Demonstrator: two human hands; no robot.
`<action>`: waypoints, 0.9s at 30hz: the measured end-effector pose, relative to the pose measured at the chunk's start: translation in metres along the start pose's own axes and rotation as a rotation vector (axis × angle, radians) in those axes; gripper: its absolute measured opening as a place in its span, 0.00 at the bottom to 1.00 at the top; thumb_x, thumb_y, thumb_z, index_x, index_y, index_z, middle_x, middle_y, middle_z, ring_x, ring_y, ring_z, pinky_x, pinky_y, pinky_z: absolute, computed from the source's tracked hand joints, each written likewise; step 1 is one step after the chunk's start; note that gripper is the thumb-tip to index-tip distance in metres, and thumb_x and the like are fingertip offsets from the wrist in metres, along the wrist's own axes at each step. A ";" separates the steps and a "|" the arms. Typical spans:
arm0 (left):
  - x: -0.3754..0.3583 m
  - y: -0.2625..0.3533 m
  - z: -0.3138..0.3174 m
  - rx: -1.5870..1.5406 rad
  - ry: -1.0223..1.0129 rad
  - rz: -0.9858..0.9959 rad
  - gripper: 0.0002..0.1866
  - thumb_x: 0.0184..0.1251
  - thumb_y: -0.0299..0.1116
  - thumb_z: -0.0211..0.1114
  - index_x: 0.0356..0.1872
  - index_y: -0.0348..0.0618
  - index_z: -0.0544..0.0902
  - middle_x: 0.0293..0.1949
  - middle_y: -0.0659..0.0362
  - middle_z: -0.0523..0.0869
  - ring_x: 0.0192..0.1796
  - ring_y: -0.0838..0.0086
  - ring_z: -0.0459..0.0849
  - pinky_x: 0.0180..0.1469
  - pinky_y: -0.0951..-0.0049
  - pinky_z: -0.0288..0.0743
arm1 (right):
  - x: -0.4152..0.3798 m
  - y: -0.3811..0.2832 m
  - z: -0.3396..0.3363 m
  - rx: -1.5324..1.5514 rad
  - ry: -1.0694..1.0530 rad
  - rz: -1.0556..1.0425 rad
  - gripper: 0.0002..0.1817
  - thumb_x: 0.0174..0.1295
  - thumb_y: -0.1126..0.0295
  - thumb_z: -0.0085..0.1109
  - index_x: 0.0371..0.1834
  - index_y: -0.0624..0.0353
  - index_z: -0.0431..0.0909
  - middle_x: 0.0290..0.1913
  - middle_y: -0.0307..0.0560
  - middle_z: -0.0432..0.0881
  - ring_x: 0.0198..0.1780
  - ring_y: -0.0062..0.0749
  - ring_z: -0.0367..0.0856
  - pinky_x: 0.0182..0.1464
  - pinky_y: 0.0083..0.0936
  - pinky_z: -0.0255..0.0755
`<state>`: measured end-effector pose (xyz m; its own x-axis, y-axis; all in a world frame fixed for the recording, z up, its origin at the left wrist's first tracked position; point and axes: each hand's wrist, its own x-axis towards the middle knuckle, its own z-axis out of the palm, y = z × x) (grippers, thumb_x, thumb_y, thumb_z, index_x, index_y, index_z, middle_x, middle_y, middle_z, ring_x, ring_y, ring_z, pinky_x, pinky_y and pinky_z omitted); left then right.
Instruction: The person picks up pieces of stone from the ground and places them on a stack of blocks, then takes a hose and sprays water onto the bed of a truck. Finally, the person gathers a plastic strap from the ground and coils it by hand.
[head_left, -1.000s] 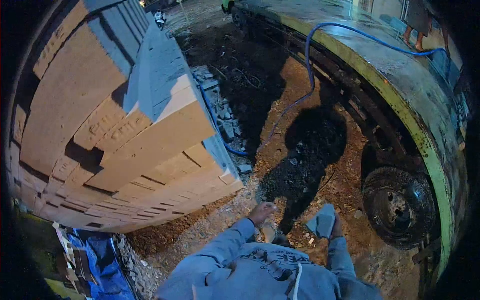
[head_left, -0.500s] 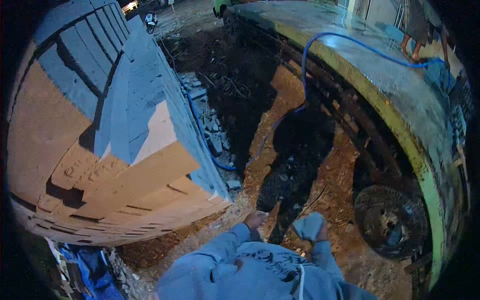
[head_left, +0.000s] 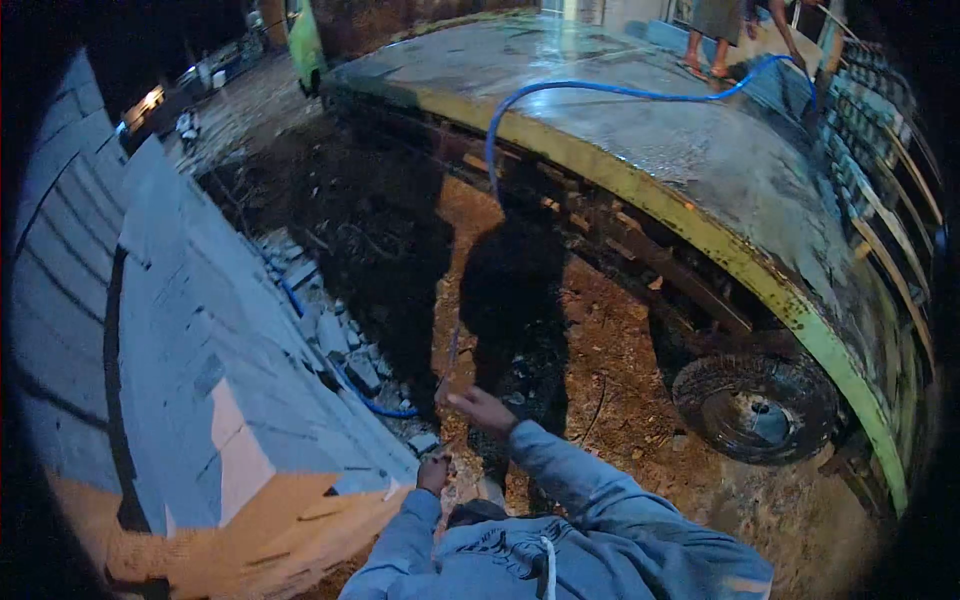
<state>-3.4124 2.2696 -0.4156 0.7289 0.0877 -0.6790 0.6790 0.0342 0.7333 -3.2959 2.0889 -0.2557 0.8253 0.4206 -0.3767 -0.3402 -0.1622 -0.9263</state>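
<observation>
Masonry blocks (head_left: pixel 270 370) form a close-packed stack, probably for stability. Beside the stack's near corner, the left hand (head_left: pixel 433 473) curls its fingers; the right hand (head_left: pixel 487 412) partly extends its fingers, both grips unclear.

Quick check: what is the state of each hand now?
Left hand: too small and dark to tell if it is open or closed.
Right hand: looks open, fingers extended, no held object visible.
</observation>
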 end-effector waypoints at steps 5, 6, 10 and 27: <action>0.009 -0.001 0.011 0.205 -0.122 -0.012 0.10 0.61 0.38 0.56 0.31 0.41 0.77 0.22 0.57 0.79 0.24 0.72 0.78 0.22 0.71 0.70 | -0.044 0.266 -0.076 -0.464 0.351 0.463 0.30 0.55 0.41 0.52 0.38 0.62 0.78 0.40 0.49 0.81 0.40 0.40 0.78 0.43 0.32 0.70; 0.011 0.000 0.015 0.273 -0.127 -0.010 0.12 0.61 0.40 0.56 0.31 0.41 0.77 0.23 0.58 0.79 0.24 0.73 0.78 0.24 0.70 0.70 | -0.075 0.279 -0.090 -0.506 0.386 0.549 0.29 0.56 0.42 0.50 0.37 0.62 0.79 0.40 0.49 0.80 0.40 0.41 0.78 0.43 0.32 0.70; -0.006 0.052 0.049 0.471 -0.186 -0.095 0.14 0.62 0.42 0.55 0.29 0.41 0.78 0.22 0.59 0.78 0.23 0.75 0.76 0.23 0.71 0.67 | -0.190 0.292 -0.137 -0.424 0.500 0.749 0.29 0.60 0.44 0.44 0.32 0.63 0.80 0.37 0.52 0.80 0.38 0.42 0.78 0.41 0.33 0.71; -0.075 0.017 0.264 0.690 -0.766 0.146 0.21 0.60 0.42 0.60 0.48 0.38 0.74 0.36 0.55 0.81 0.33 0.71 0.80 0.36 0.73 0.75 | -0.389 0.450 -0.038 -0.408 0.647 0.804 0.28 0.66 0.47 0.29 0.55 0.53 0.70 0.53 0.56 0.73 0.49 0.48 0.74 0.52 0.44 0.66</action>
<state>-3.4329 2.0004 -0.3614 0.5046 -0.6182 -0.6026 0.3068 -0.5240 0.7945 -3.7528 1.8187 -0.5259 0.5511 -0.4650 -0.6929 -0.8064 -0.5103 -0.2988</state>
